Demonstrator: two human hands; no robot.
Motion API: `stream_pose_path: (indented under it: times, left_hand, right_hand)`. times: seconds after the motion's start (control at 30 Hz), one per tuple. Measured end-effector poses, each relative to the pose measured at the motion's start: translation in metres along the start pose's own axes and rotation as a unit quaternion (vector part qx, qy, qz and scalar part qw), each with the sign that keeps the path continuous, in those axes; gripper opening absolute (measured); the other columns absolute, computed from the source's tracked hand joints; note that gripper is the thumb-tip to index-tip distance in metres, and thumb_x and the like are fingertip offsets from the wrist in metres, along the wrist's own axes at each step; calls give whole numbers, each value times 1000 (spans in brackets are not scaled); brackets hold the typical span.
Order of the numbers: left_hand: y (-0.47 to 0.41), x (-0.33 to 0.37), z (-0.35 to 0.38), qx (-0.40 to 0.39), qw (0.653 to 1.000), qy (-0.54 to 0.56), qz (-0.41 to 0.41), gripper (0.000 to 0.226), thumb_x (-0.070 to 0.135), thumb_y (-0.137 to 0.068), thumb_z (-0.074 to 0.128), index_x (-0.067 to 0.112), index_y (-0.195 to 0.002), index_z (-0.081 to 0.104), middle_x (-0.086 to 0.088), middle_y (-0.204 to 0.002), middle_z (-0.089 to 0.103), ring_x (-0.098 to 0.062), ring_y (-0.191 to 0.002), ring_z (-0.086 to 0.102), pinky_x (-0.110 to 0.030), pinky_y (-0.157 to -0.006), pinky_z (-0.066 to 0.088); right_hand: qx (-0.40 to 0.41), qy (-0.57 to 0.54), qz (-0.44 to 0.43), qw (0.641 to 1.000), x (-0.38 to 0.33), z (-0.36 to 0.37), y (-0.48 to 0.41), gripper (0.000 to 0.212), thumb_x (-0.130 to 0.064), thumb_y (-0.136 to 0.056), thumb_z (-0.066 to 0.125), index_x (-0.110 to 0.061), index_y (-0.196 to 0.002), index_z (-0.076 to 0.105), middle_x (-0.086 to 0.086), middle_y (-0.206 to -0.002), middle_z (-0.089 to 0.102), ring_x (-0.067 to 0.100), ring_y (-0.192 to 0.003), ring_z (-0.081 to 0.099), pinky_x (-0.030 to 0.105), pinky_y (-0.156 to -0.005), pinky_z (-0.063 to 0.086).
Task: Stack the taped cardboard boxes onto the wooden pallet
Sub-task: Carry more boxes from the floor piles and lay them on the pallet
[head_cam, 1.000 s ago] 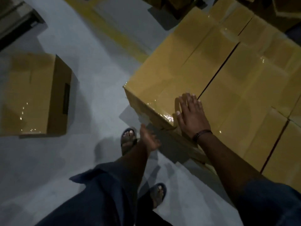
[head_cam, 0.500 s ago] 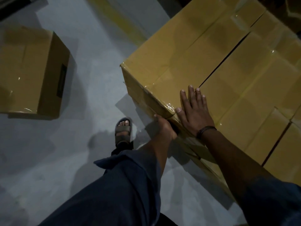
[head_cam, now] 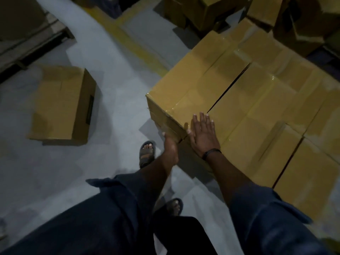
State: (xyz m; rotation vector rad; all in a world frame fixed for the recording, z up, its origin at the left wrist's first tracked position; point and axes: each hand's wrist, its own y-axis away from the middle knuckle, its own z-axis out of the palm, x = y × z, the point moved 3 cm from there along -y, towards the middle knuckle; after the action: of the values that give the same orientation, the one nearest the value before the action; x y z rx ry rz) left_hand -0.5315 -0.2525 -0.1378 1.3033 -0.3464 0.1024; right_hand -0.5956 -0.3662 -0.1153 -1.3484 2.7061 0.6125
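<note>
Open grey floor (head_cam: 117, 100) between lone box (head_cam: 60, 103) and box stack (head_cam: 257, 100)

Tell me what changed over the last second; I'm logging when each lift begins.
The left hand came in from beside the foot and now presses the near side of the corner box, under its top edge. The right hand stayed flat on that box's top. The box has not lifted, and the lone box on the floor is untouched.

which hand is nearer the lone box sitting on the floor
Left. The left hand presses the side of the corner box, nearer the lone box; the right hand lies flat on top, farther away.
</note>
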Motion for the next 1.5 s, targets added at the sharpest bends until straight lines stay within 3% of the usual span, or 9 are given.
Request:
stream_pose_path:
  times: [0.13,0.43,0.63,0.87,1.0,1.23,1.33,1.43,1.5]
  left_hand:
    - [119,36,-53,57,959,-242,135,64,51,-112,16,14,-158,39,-11,-163,38,-29,-151,34,-31,-115,28]
    - [194,90,-187,67,833,-450,313,68,66,-106,22,22,-133,65,-5,-141,63,-28,-133,54,-41,-116,37]
    - [193,170,-261,115,763,-550,321,108,93,-83,3,24,-154,45,-9,-164,37,-26,-153,30,-49,-123,29]
    - [206,257,-345,162,705,-614,315,78,72,-102,21,21,-160,35,-13,-170,21,-33,-153,27,-46,-123,26]
    - [196,301,-403,183,693,-631,297,79,72,-101,20,22,-161,34,-13,-170,20,-35,-151,30,-46,-122,28]
    - [158,386,-487,214,720,-611,251,84,81,-94,18,29,-156,41,-10,-168,30,-31,-149,36,-42,-119,34]
    - [111,428,-509,229,724,-610,226,74,72,-100,29,28,-159,37,-5,-168,29,-28,-150,36,-39,-118,33]
    - [25,478,-528,243,734,-590,232,100,90,-86,11,26,-160,34,-4,-167,31,-27,-149,36,-39,-118,34]
    - [-48,502,-542,241,729,-599,228,117,98,-74,0,25,-161,30,-5,-168,30,-29,-149,36,-41,-119,35]
  right_hand:
    - [-24,-41,0,999,-65,-25,57,67,-50,-107,21,-19,-163,1,10,-170,-8,30,-156,-10,45,-126,-5]
    - [-55,-48,-81,994,-196,-75,94,72,-57,-105,21,-20,-163,3,9,-170,-8,30,-155,-15,45,-125,-10]
    - [-60,-50,-90,993,-267,-102,52,71,-61,-104,23,-25,-163,9,8,-170,0,31,-156,-7,46,-126,-4]
    - [-85,-19,-124,988,-356,-99,-7,86,-76,-92,10,-27,-162,15,4,-170,10,31,-156,4,45,-125,6]
    - [-106,-53,-109,987,-418,-81,-46,75,-68,-101,23,-25,-162,18,6,-169,14,31,-155,10,44,-125,13]
    - [-146,-185,-57,970,-526,-46,-125,73,-58,-103,38,-18,-161,20,7,-167,19,26,-151,26,38,-122,25]
    - [-160,-221,-18,962,-556,-8,-174,70,-53,-103,44,-16,-160,25,9,-165,25,27,-147,34,38,-120,29]
    - [-171,-237,-3,956,-584,58,-245,70,-52,-103,44,-14,-159,28,8,-162,29,26,-144,38,35,-118,31]
    - [-170,-228,0,959,-598,118,-299,82,-68,-96,38,-19,-160,24,6,-164,25,27,-143,39,39,-118,34]
